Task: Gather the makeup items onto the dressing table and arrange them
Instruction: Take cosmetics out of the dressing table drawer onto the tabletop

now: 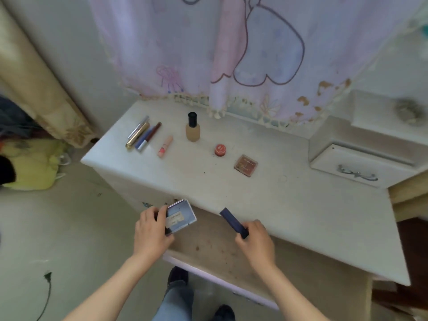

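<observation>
Left hand [150,230] curls round one end of a flat lilac case [181,215], held just off the front edge of the dressing table [301,216]. Right hand [254,237] pinches the near end of a dark blue tube [231,220], its tip over the tabletop. On the table: pencils [142,135] bunched at left, pink lipstick [165,146], foundation bottle [192,127] upright, red pot [220,150], brown square palette [246,165].

Risks: the case is gripped by one end only and could tip and drop to the floor. The tube could roll off if laid near the edge. A careless reach could topple the bottle.

Writing: white label on the case, script on the palette lid, a mark on the pot. All too blurred to read.
</observation>
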